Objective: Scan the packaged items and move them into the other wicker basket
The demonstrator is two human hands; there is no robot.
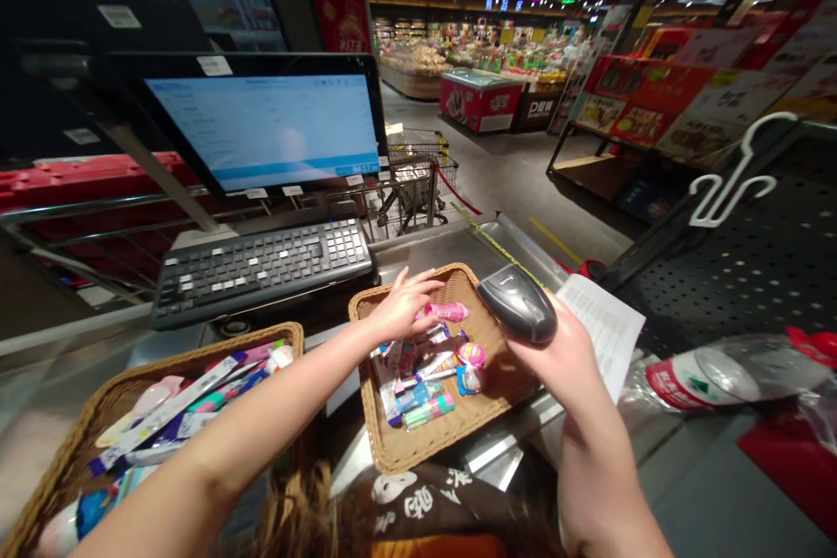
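Note:
My right hand (555, 344) is wrapped round a dark grey barcode scanner (520, 301), raised over the right side of a woven basket (392, 453). Above the same basket's far left part, my left hand (406, 307) has its fingers stretched out and apart. Just under it lies a pink item (448, 311); I cannot tell whether the fingers touch it. Several small packaged goods fill the basket's left half, among them a round pink-topped piece (471, 355) and a green-and-pink pack (428, 411).
A second woven basket (288, 333) of packaged goods stands at the left. Behind are a keyboard (261, 266) and a monitor (261, 126). On the right lie a printed paper sheet (605, 327) and a large plastic bottle (719, 375); a white hanger (736, 183) hangs above.

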